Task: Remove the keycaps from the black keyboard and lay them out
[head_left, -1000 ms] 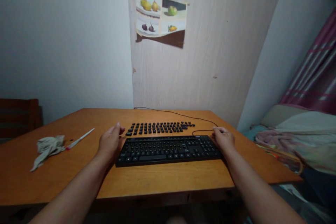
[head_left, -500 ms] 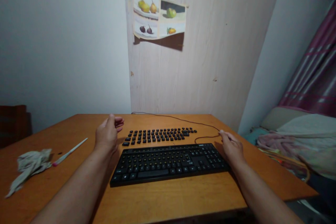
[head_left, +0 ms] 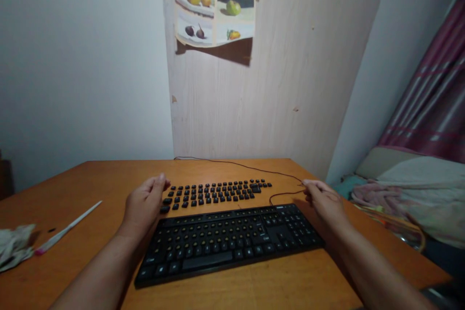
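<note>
A black keyboard (head_left: 228, 241) lies on the wooden table, many of its keys taken off so that small yellowish posts show. Behind it, loose black keycaps (head_left: 215, 200) lie in rows. My left hand (head_left: 143, 203) is closed beside the left end of these rows, its fingers curled toward the thumb; whatever may be inside is hidden. My right hand (head_left: 323, 198) is closed too, past the keyboard's back right corner, thumb and fingers together where the thin cable (head_left: 261, 169) reaches it. I cannot make out what it grips.
On the table's left are a crumpled cloth (head_left: 16, 247), a thin white stick with a pink end (head_left: 70, 226) and a small dark piece (head_left: 52, 229). A fruit picture sheet (head_left: 215, 14) hangs on the wall (head_left: 232, 106). Bedding (head_left: 381, 193) lies beyond the right edge.
My left hand has come closer to the left keycaps, and its fingers, apart before, are now curled in. My right hand stays by the cable. The view has shifted slightly to the right.
</note>
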The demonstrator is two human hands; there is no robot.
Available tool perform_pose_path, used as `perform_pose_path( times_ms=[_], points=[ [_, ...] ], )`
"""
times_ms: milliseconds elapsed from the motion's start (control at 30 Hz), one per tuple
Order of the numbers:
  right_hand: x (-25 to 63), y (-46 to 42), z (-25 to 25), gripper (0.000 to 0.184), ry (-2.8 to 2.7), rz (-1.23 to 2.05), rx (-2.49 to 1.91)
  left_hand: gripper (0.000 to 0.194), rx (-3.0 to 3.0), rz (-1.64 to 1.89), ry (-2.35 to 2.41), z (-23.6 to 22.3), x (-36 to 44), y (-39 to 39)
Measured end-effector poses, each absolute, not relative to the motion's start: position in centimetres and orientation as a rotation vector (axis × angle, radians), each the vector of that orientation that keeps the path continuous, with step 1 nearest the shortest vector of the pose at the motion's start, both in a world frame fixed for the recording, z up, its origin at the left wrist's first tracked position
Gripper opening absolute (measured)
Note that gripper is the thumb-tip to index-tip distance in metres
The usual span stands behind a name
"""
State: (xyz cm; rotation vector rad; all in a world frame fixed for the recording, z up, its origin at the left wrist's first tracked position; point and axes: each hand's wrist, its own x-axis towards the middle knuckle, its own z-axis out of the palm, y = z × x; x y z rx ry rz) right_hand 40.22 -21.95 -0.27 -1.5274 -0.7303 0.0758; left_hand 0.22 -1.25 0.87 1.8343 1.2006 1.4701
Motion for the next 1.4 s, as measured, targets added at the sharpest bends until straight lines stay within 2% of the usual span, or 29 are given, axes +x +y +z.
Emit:
perform_pose_path(
  times_ms=[200, 400, 800, 1033, 1267, 1400],
  points=[
    [39.8, -20.8, 3.4, 0.031, -0.794, 0.246, -1.411, 0.042, 1.972, 1.355, 1.280, 1.7, 1.1, -3.0],
    [40.2, -18.4, 6.0, 0.035, -0.797, 0.374, -1.312, 0.040, 2.072, 1.290, 1.282, 0.9, 0.8, -2.6],
    [41.9, -16.9, 1.5, 0.034, -0.780, 0.470, -1.282, 0.041, 2.187, 1.111, 1.249, 1.1, 1.3, -3.1],
    [42.0, -16.9, 1.1, 0.031, -0.807, 0.513, -1.369, 0.043, 2.241, 1.025, 1.240, 1.0, 1.5, -3.4],
    [41.4, -16.9, 1.1, 0.017, -0.832, 0.554, -1.377, 0.046, 2.223, 0.994, 1.232, 1.0, 1.7, -3.5],
    [41.0, -17.1, 1.4, 0.017, -0.845, 0.568, -1.377, 0.048, 2.219, 0.985, 1.203, 1.0, 1.8, -3.7]
  ],
)
